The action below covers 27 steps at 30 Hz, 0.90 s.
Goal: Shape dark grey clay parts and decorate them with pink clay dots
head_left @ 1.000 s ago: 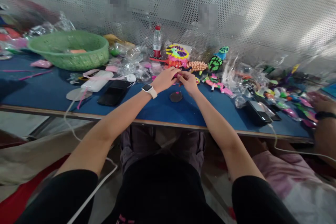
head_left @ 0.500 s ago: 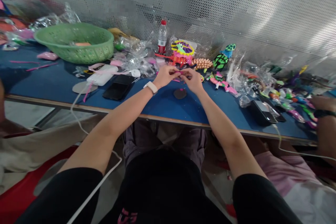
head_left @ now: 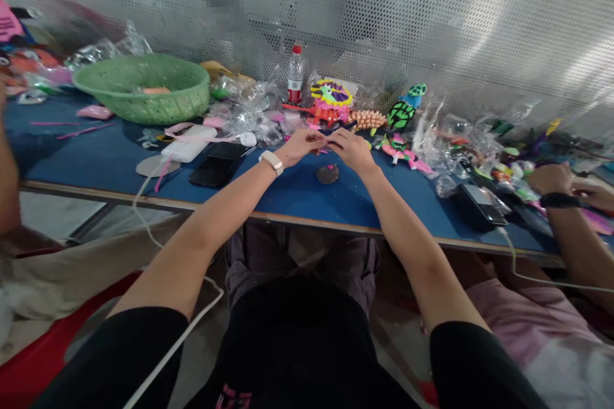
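My left hand (head_left: 300, 146) and my right hand (head_left: 354, 148) meet above the blue table, fingertips pinched together. Between them is a small pink piece that looks like modelling clay, now almost wholly covered by the fingers. The right fingers lie partly over the left fingertips. Just below the hands, a dark grey disc (head_left: 328, 174) with a pink dot on it rests on the table, untouched. Close behind the fingers stand clay-like figures: a red and pink horned one with a yellow-edged frill (head_left: 330, 93), a spiky orange one (head_left: 367, 120) and a green-and-black shelled one (head_left: 401, 115).
A green basket (head_left: 148, 110) stands back left. Nearer are a white power bank (head_left: 190, 144) with a cable and a black phone (head_left: 215, 167). A red-capped bottle (head_left: 295, 75) and plastic bags line the back. At right, a co-worker's hands (head_left: 551, 180) are near a black device (head_left: 480, 207).
My fingers have closed further together, and the pink piece that showed between them is now mostly hidden. At right, the co-worker's hands have come further into view.
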Available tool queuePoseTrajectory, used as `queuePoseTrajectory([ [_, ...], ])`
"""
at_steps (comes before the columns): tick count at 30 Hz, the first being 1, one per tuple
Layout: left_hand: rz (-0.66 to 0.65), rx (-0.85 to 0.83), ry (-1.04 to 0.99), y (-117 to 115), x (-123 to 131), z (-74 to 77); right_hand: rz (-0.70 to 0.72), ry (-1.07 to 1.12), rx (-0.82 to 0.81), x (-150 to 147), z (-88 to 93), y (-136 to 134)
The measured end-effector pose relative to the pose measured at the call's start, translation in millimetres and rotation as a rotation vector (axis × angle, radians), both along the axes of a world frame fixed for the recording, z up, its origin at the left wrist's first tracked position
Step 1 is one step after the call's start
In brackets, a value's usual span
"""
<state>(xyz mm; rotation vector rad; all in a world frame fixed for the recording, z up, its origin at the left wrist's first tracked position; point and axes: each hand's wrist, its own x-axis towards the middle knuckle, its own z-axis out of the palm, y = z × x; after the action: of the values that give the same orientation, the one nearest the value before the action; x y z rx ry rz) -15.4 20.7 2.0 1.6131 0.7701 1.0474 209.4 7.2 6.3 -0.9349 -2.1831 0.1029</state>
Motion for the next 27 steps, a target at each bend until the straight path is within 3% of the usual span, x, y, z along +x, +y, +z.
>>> queuePoseTrajectory([
  [4,-0.04,0.037,0.031,6,-11,4.9,-0.057,0.14,0.019,10,3.3,3],
  [9,0.203,0.044,0.047,19,-25,0.9,-0.28,0.562,0.108,58,2.1,26],
  [12,0.239,0.127,0.181,21,-28,-2.5,-0.263,0.621,0.084,75,-3.2,39],
  [16,0.165,0.273,0.335,19,-29,-2.6,-0.194,0.653,-0.012,63,-8.2,40],
  [22,0.236,0.435,0.503,18,-31,1.0,-0.107,0.608,-0.15,37,-7.8,27],
  [27,0.061,0.484,0.707,14,-31,4.3,-0.057,0.439,-0.292,30,-6.3,15],
])
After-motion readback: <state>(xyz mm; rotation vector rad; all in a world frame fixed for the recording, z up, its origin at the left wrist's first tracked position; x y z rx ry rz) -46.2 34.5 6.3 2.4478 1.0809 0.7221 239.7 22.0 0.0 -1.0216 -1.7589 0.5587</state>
